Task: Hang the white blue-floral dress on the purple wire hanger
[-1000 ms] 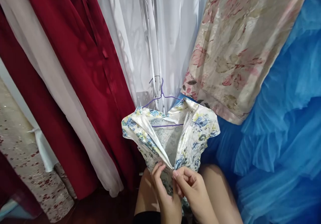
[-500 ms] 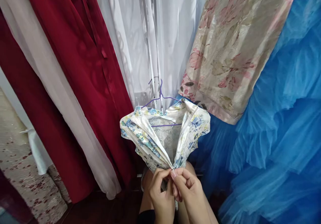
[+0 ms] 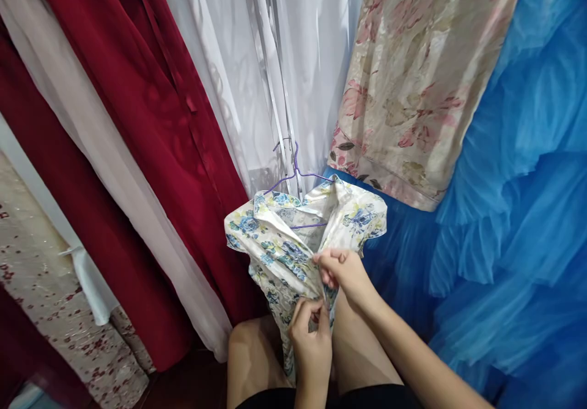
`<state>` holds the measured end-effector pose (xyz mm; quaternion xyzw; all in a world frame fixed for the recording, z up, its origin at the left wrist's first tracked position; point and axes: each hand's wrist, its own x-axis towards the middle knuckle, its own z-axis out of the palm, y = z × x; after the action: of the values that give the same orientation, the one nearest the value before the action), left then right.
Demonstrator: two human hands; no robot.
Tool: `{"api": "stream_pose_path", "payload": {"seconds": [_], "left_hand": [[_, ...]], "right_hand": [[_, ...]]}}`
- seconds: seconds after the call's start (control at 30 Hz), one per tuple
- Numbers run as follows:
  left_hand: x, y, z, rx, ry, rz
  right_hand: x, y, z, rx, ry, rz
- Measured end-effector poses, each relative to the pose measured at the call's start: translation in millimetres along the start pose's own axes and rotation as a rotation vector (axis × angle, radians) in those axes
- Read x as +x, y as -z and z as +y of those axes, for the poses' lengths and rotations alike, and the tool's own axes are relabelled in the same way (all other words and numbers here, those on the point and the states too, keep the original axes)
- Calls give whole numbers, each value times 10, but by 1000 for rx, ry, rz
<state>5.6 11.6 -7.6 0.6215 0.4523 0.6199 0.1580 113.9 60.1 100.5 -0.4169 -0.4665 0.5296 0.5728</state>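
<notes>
A white dress [image 3: 282,262] with blue and yellow flowers hangs on a thin purple hanger [image 3: 296,164], its lower part falling between the person's knees. Its front opening forms a V that closes where my right hand [image 3: 339,268] pinches the zipper; the pull itself is hidden by the fingers. Lower down, my left hand [image 3: 310,326] is closed on the fabric of the same dress along the closed seam. The two hands are apart, the right one above the left.
Long red gowns [image 3: 151,152] and a pale pink drape [image 3: 114,170] hang at left. White cloth [image 3: 312,60] hangs behind the hanger. At right are a beige floral garment [image 3: 413,91] and ruffled blue tulle [image 3: 518,213]. Bare knees [image 3: 250,351] flank the dress.
My right hand has moved up along the dress front, away from my left hand, and the V opening is now shorter. My left hand stays low, gripping the fabric.
</notes>
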Motion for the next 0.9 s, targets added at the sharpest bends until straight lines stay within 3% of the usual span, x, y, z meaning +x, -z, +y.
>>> {"api": "stream_pose_path", "payload": {"seconds": [0.1, 0.2, 0.37, 0.47, 0.6, 0.7, 0.8, 0.9], "left_hand": [[20, -130, -24, 4, 8, -53], [7, -259, -28, -6, -16, -184], [91, -224, -31, 25, -81, -311], [439, -39, 107, 19, -177, -282], [1286, 159, 504, -22, -319, -61], [1850, 133, 749, 90, -390, -170], [2067, 28, 864, 184, -471, -224], [2104, 23, 877, 194, -471, -130]], "right_hand": [[431, 37, -354, 7, 75, -5], [744, 72, -737, 92, 119, 24], [781, 94, -1001, 106, 170, -6], [659, 121, -962, 46, 201, -28], [541, 191, -976, -30, 229, -57], [530, 226, -1028, -9, 207, -145], [614, 226, -952, 22, 223, -156], [719, 195, -669, -84, 295, -35]]}}
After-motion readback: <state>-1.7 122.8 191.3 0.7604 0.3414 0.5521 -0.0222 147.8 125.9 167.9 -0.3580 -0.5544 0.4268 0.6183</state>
